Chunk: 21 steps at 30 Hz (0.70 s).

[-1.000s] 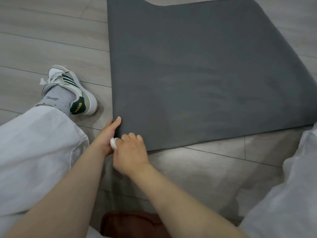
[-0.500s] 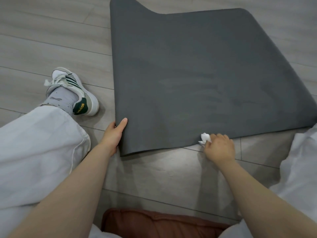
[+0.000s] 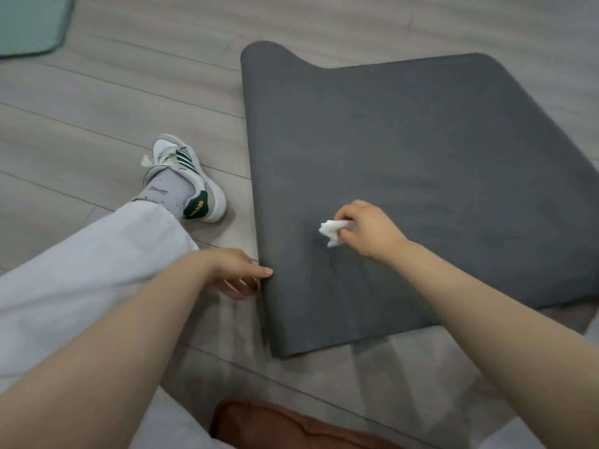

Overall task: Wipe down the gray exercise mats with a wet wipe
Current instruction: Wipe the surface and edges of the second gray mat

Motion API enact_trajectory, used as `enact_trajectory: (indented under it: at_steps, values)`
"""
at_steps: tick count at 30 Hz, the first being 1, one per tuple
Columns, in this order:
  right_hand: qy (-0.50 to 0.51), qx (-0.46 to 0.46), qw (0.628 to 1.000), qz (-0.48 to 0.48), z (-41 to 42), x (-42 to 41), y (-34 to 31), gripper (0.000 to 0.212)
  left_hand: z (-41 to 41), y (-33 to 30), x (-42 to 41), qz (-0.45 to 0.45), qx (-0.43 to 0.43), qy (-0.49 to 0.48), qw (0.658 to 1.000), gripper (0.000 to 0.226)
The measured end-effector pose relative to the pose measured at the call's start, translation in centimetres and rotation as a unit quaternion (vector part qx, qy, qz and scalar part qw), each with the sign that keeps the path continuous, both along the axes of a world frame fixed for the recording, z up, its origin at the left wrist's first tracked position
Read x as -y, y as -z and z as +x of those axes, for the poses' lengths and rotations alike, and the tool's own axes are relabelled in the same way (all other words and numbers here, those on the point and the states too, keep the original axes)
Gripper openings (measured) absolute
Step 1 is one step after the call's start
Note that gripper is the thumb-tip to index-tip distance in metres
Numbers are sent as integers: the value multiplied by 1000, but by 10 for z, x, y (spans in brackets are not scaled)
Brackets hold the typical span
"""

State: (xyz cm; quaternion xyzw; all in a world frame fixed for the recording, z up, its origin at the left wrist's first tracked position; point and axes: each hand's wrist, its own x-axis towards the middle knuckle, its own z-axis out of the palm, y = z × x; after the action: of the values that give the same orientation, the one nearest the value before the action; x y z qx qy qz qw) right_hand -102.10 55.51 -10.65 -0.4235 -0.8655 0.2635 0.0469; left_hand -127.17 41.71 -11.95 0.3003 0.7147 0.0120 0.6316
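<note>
Right now I am in the wiping step itself, with the flat dark gray foam exercise mat (image 3: 421, 176) spread on the pale wood-look plank floor (image 3: 107, 102) as my landmark. My right hand (image 3: 369, 231) hangs over the near-left part of the mat, fingers curled and pinched around the crumpled white wet wipe (image 3: 332, 233), which pokes out to the left of my knuckles. I cannot tell whether the wipe is pressed on the surface or just above it. My left hand (image 3: 236, 275) sits at the mat's left edge near the close corner, fingers loosely bent, one fingertip touching the edge as if pinning it; it grips nothing that I can see.

Left of the mat lie my leg in loose white trousers (image 3: 81, 273) and a white sneaker with dark stripes and a green heel tab (image 3: 191, 192). A teal mat corner (image 3: 29, 24) shows far off to the upper left, and a rust-brown cushion (image 3: 291, 429) lies on my side of the mat's near edge.

Faint streaks near the mat's close edge suggest that strip is covered; the middle and far end look untouched, though I judge that loosely. My next move calls for firm, flat pressure and overlapping passes away from me, while the left hand keeps the mat from sliding or curling.
</note>
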Motion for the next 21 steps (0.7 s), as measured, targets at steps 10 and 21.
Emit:
enact_trajectory:
  at_steps: [10,21]
  values:
    - [-6,-71,993,90,-189,-102,14,22,-108,-20,-168,400,-292,154,855,49]
    - [-477,-20,879,-25,-55,87,45,6,-99,46,-211,209,-292,273,892,77]
